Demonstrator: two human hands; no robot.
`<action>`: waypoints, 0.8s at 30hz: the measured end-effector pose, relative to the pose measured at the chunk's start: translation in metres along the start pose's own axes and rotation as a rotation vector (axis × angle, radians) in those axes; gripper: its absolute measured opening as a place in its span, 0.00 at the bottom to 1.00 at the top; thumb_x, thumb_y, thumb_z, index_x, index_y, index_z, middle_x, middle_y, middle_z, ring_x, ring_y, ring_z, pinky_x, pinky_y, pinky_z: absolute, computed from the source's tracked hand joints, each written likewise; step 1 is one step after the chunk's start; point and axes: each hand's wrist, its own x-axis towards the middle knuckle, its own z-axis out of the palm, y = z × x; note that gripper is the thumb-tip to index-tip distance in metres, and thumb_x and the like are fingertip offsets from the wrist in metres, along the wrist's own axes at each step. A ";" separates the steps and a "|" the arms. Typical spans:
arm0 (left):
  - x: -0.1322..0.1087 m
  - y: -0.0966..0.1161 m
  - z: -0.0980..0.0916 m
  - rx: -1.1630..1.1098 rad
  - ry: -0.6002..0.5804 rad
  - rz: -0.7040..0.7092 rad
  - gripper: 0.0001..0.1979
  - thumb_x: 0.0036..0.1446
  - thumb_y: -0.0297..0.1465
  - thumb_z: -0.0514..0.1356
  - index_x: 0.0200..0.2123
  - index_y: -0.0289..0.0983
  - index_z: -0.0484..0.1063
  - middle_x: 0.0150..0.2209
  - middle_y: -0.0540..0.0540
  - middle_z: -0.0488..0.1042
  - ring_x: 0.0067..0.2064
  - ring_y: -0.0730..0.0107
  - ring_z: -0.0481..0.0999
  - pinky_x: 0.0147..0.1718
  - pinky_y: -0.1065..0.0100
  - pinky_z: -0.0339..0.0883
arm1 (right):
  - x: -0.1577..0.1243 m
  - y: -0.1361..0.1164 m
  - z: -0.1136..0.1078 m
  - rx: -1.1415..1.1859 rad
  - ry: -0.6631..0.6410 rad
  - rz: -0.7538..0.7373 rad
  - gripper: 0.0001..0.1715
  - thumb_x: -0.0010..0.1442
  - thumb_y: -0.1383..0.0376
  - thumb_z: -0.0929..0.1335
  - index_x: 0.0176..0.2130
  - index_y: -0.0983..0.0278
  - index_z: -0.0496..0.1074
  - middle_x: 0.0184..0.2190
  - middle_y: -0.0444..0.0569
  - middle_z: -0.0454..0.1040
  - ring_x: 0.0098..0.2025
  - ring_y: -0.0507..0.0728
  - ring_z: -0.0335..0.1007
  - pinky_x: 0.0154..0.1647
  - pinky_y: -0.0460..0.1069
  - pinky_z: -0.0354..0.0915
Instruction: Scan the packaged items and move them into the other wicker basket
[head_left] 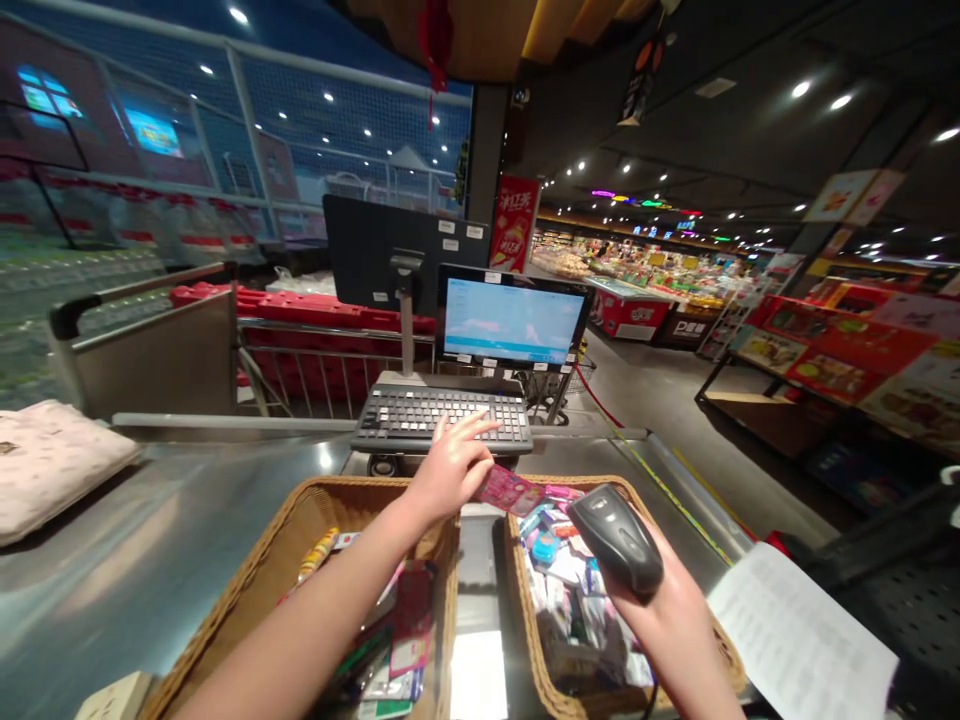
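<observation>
My left hand (pixel 454 465) reaches over the front of a black keyboard (pixel 390 420), its fingers stretched across the keys. A flat pink packet (pixel 511 491) is pinched at its thumb side and sticks out to the right. In my right hand (pixel 664 605) is a black barcode scanner (pixel 616 538), above a wicker basket (pixel 531 640) of small packaged goods. Under my left forearm stands another wicker basket (pixel 255 550), holding several small packets. A lit monitor (pixel 517 320) stands behind the keyboard.
A printed paper sheet (pixel 802 630) lies at the right. On the metal counter (pixel 195 500), a pale patterned bag (pixel 56 470) rests at far left. A white power socket block (pixel 114 697) sits front left. Behind the counter are a second monitor (pixel 367 250) and a shopping cart (pixel 300 365).
</observation>
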 end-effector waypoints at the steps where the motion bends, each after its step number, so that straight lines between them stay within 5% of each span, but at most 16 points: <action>1: -0.003 -0.003 -0.005 0.004 0.014 -0.012 0.11 0.62 0.28 0.54 0.28 0.38 0.72 0.59 0.43 0.72 0.68 0.53 0.60 0.65 0.35 0.38 | 0.001 -0.001 0.002 0.000 -0.011 -0.021 0.33 0.60 0.56 0.68 0.62 0.63 0.64 0.61 0.59 0.68 0.65 0.69 0.62 0.63 0.67 0.62; 9: -0.026 -0.017 -0.032 0.138 0.096 0.033 0.11 0.64 0.27 0.53 0.29 0.38 0.71 0.60 0.44 0.71 0.69 0.52 0.58 0.66 0.34 0.34 | 0.004 -0.028 0.012 0.014 0.015 -0.069 0.31 0.60 0.62 0.66 0.62 0.64 0.65 0.61 0.55 0.69 0.64 0.67 0.64 0.65 0.64 0.62; 17: -0.040 -0.003 -0.055 0.183 0.146 0.090 0.11 0.66 0.28 0.52 0.31 0.39 0.71 0.60 0.44 0.71 0.69 0.54 0.57 0.67 0.37 0.32 | 0.007 -0.053 0.009 -0.071 0.109 -0.192 0.31 0.61 0.58 0.67 0.61 0.63 0.65 0.60 0.57 0.70 0.63 0.69 0.65 0.61 0.65 0.65; 24: -0.045 0.000 -0.069 0.121 0.207 -0.014 0.11 0.64 0.28 0.53 0.29 0.39 0.71 0.60 0.45 0.72 0.68 0.53 0.60 0.66 0.34 0.37 | 0.012 -0.090 0.002 -0.063 0.197 -0.309 0.29 0.62 0.60 0.66 0.61 0.61 0.64 0.60 0.55 0.70 0.64 0.68 0.64 0.61 0.62 0.66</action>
